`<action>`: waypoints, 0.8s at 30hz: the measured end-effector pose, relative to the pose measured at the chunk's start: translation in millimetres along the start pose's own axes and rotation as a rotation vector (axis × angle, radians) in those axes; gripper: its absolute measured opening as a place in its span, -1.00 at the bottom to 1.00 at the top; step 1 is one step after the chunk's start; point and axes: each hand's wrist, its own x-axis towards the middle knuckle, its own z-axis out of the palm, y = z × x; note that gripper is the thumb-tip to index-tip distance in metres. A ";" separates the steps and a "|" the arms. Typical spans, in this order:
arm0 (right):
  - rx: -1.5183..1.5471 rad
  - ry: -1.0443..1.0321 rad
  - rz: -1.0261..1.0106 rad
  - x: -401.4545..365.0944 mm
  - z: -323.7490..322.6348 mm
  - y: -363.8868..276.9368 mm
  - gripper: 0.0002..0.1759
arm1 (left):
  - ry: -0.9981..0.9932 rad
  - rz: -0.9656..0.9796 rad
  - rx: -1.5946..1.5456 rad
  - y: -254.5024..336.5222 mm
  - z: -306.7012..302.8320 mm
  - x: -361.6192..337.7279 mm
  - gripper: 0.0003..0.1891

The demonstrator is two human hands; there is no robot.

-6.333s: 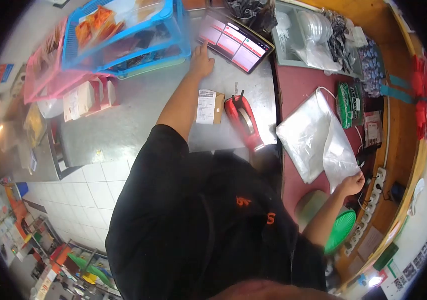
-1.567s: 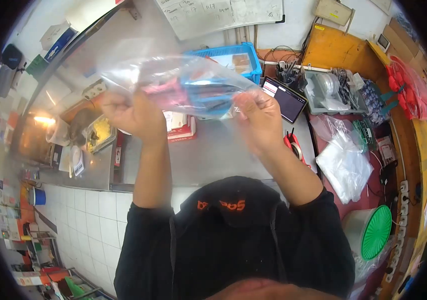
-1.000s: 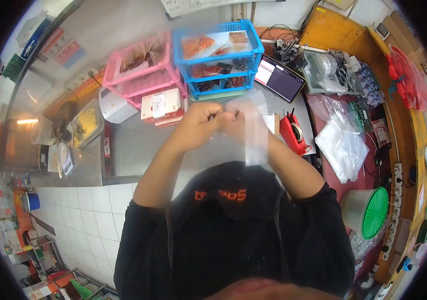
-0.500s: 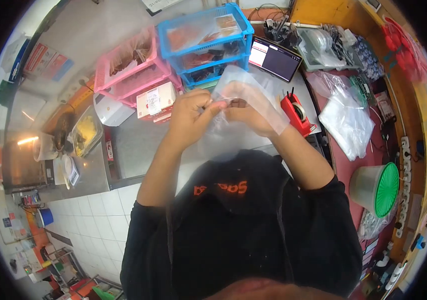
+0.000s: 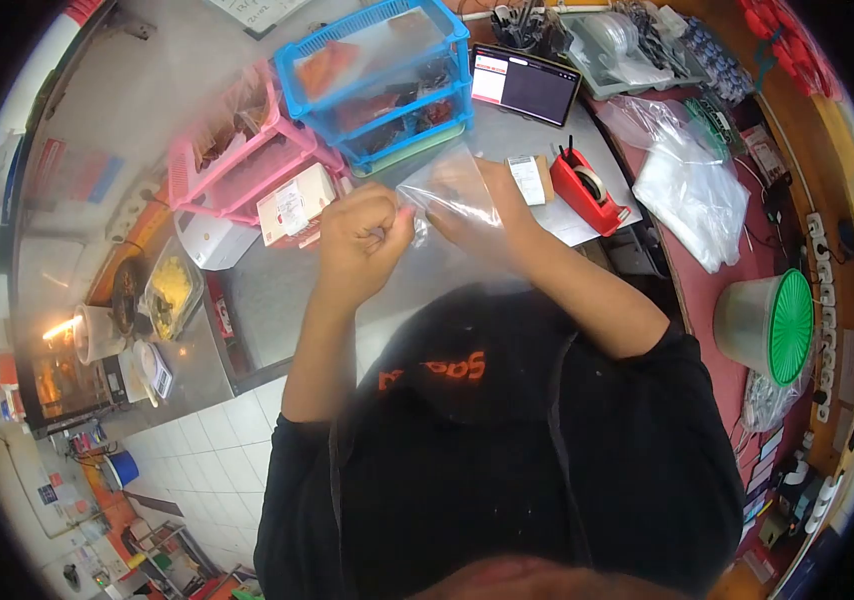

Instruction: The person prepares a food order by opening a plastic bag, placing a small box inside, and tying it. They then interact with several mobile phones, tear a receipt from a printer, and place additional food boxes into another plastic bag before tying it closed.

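Note:
A clear plastic bag [image 5: 462, 190] is stretched between my two hands above the metal counter. My left hand [image 5: 362, 228] has its fingers curled in a pinch on the bag's left edge. Behind or inside the plastic, my right hand [image 5: 472, 205] is partly seen through it, and its fingers are too veiled to make out. Just left of my left hand stands a white and red box [image 5: 295, 205] with a label. A small brown box [image 5: 530, 180] with a white label lies beyond my right wrist.
Blue stacked baskets [image 5: 377, 80] and pink baskets [image 5: 247, 165] stand at the back. A tablet [image 5: 524, 84], a red tape dispenser [image 5: 587, 192], a pile of plastic bags [image 5: 692, 205] and a green-lidded tub [image 5: 767, 325] are on the right. Food trays [image 5: 173, 292] sit at the left.
The view has shifted and turned a little. The bag is now spread more between my hands, which have moved slightly apart. The small brown box has come into sight beyond my right wrist.

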 end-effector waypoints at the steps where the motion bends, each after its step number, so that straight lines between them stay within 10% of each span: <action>1: -0.004 0.004 0.006 1.1 -3.3 0.7 -0.84 | 0.005 0.020 -0.006 -2.5 1.8 -1.7 -0.73; 9: 0.368 -0.302 0.456 4.9 -6.9 8.3 -0.88 | 0.212 -0.327 -0.509 -20.4 18.7 -8.4 -0.92; 17: 0.114 -0.209 0.270 -2.1 5.8 17.6 -0.86 | 0.261 -0.206 -0.190 -26.1 34.1 -18.5 -0.82; 19: 0.555 -0.233 0.845 0.4 3.8 23.2 -0.80 | 0.464 -0.310 -0.497 -30.9 31.2 -14.6 -0.82; 24: -0.128 -0.090 0.549 -17.3 6.0 62.0 -0.82 | 0.457 -0.505 -0.989 -49.8 19.8 -9.7 -0.80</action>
